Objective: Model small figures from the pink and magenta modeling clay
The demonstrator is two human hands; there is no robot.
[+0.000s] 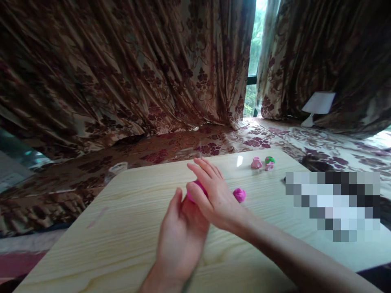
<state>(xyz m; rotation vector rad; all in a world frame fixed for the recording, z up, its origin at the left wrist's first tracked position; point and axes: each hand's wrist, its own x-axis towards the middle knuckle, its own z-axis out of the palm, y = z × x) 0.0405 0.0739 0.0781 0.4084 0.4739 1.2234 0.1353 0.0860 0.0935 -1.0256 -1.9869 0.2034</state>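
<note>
A lump of bright pink modelling clay [192, 196] lies between my two palms, partly covered by the fingers. Underneath is my left hand [185, 228], palm turned up, with the clay resting on it. Over the top lies my right hand [214, 195], its fingers stretched out and its palm pressing on the clay. A second pink clay lump [239, 195] sits on the table just right of my right hand.
Farther back on the wooden table [106, 211] stand a pale pink clay piece [256, 162], a smaller pink piece [269, 166] and a green one [270, 159]. A clear container [116, 171] is by the far left corner. A white lamp [319, 103] stands behind, near patterned curtains [152, 61].
</note>
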